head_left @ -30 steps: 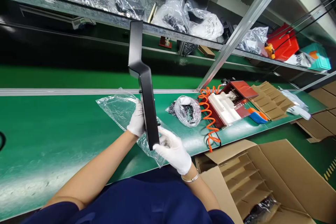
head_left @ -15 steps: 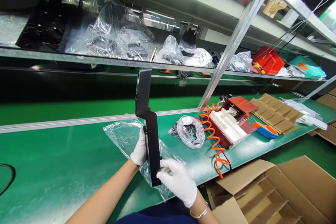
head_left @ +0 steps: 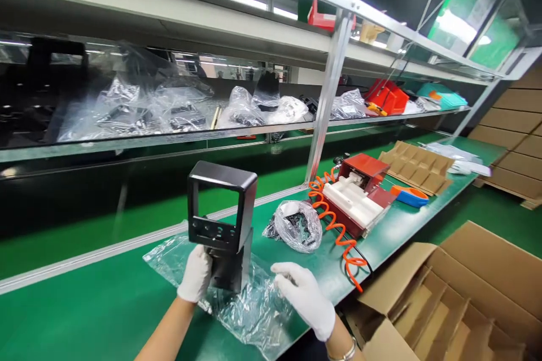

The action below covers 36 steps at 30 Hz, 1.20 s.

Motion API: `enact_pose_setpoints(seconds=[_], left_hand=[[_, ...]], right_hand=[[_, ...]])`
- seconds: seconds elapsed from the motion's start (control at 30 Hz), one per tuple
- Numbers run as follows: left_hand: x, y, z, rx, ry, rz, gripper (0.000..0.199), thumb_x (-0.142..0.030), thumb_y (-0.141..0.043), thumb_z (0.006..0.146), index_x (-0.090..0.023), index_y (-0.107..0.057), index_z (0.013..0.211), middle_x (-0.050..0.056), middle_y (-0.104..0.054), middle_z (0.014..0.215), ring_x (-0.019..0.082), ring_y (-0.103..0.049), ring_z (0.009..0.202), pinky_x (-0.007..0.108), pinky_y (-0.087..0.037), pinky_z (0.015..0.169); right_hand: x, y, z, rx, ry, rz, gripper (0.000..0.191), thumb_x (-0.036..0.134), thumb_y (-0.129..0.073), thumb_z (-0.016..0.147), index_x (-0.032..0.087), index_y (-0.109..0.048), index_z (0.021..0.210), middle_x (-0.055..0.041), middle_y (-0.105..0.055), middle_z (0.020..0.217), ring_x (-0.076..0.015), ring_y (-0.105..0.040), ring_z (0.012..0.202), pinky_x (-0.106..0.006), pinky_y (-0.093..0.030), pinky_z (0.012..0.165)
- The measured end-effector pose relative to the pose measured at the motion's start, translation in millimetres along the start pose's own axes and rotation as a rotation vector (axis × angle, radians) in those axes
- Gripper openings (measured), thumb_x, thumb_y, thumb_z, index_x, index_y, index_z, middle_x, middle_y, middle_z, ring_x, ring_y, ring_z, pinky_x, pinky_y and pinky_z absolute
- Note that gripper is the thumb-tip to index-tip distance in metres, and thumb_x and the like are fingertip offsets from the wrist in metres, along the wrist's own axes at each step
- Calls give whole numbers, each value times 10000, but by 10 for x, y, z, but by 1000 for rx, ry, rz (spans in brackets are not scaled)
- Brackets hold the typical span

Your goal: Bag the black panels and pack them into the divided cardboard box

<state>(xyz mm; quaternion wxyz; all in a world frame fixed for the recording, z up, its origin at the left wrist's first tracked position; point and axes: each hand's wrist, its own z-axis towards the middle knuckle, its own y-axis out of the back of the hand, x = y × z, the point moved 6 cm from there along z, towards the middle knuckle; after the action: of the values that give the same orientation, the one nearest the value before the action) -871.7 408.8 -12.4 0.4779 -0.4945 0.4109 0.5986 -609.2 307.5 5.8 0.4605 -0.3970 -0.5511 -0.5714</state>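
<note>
My left hand [head_left: 196,274], in a white glove, grips a black plastic housing [head_left: 246,203] by its narrower lower part. The housing stands upright, with a rectangular window opening at the top and a row of small holes below it. Under it a clear plastic bag [head_left: 258,316] lies crumpled on the green bench [head_left: 105,310]. My right hand [head_left: 307,299], also gloved, hovers to the right of the housing, apart from it. Its fingers are slightly bent and spread, with nothing visible in them.
Right of the housing lies a plastic bag of small black parts [head_left: 298,227]. Beyond are a coiled orange hose [head_left: 339,231], a red-and-white fixture [head_left: 355,194], blue and orange tape rolls [head_left: 410,196] and cardboard dividers [head_left: 417,166]. An open carton [head_left: 478,276] stands at lower right. A shelf [head_left: 169,138] overhangs the bench.
The housing has turned from its narrow side to show its windowed front. My right hand has let go of its lower edge and moved right. The view has swung to the right.
</note>
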Motion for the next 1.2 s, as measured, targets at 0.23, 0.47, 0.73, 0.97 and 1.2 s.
enact_pose_setpoints(seconds=[0.23,0.47,0.73,0.97,1.2], left_hand=[[-497,137,-46,58,-151,221,618,-818,-660,497,-234,-639,697,54,-665,654,277,-605,639,391,-515,588],[-925,-90,-241,249,-328,855,473,-698,-675,534,-251,-519,543,-17,-512,479,190,-457,464,300,-315,497],[-1056,-437,-442,403,-463,1056,540,-764,-508,756,-242,-640,802,56,-651,761,246,-577,685,308,-356,586],[-831,182,-199,72,-149,859,474,-589,-490,851,-213,-662,1083,102,-713,1084,324,-629,1045,442,-471,915],[-244,-209,-516,477,476,-58,727,-835,-404,773,-173,-703,739,122,-716,665,241,-639,556,372,-545,565]], right_hand=[[122,618,18,-203,60,122,343,419,-605,878,193,-718,1111,-49,-709,836,-173,-634,687,-335,-563,677],[626,1176,-57,-413,440,-39,578,302,-728,780,239,-562,1329,-99,-601,1362,-261,-561,1268,-479,-421,1125],[159,1344,-41,-691,202,328,232,270,-734,698,223,-558,842,10,-624,828,-180,-646,821,-393,-531,920],[-334,1808,-257,-875,193,486,284,363,-752,712,233,-513,796,62,-552,746,-138,-609,712,-425,-536,952],[-39,1676,-375,-777,436,414,199,214,-730,764,237,-532,752,64,-581,775,-129,-641,802,-497,-437,1128]])
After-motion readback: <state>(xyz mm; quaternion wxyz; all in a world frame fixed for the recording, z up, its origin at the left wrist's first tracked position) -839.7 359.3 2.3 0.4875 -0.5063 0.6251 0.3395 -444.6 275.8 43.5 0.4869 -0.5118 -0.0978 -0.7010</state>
